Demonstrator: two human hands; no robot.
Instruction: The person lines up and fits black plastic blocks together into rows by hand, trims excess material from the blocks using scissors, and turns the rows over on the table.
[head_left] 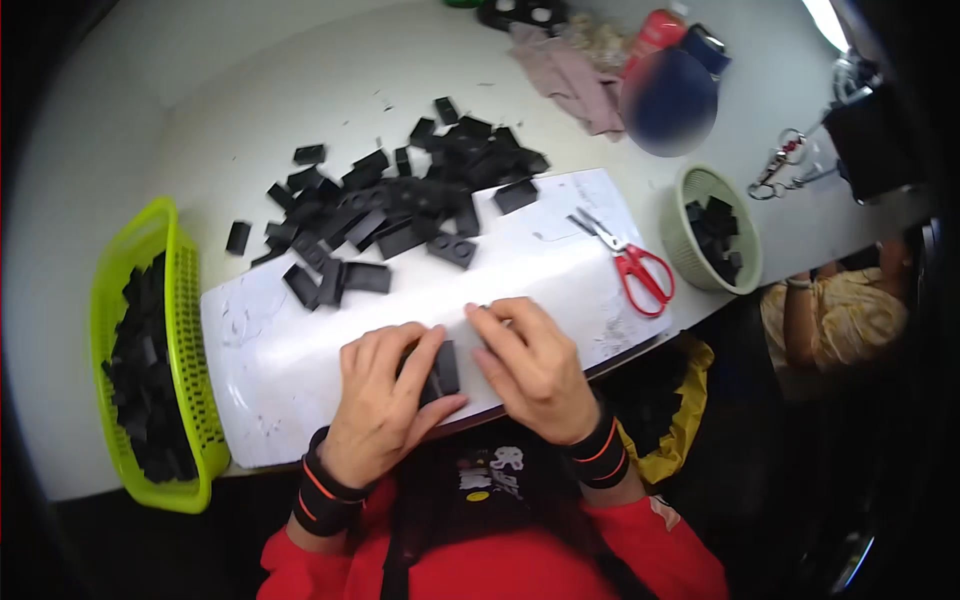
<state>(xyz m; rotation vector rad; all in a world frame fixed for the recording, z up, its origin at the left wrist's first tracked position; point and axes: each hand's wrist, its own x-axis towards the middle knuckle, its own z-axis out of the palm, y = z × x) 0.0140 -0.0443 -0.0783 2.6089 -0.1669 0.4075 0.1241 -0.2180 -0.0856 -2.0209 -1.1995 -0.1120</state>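
Near the front edge of the white board point(400, 300), my left hand point(388, 400) has its fingers wrapped round a black block point(444, 368). My right hand point(535, 368) is just to the right, apart from that block, its thumb and fingers bent close together; a small dark bit shows at its fingertips, too small to name. Beyond both hands lies a heap of black blocks point(400, 200), with a few at its near side resting on the board. Red-handled scissors point(640, 275) lie at the board's right side, blades slightly apart.
A green basket point(187, 350) of black pieces stands at the left, a pale green basket point(745, 250) with more at the right. Farther back are a pink cloth point(572, 80), a red bottle point(657, 35) and a dark blue round object point(668, 103). Another person's arm point(798, 325) shows at right.
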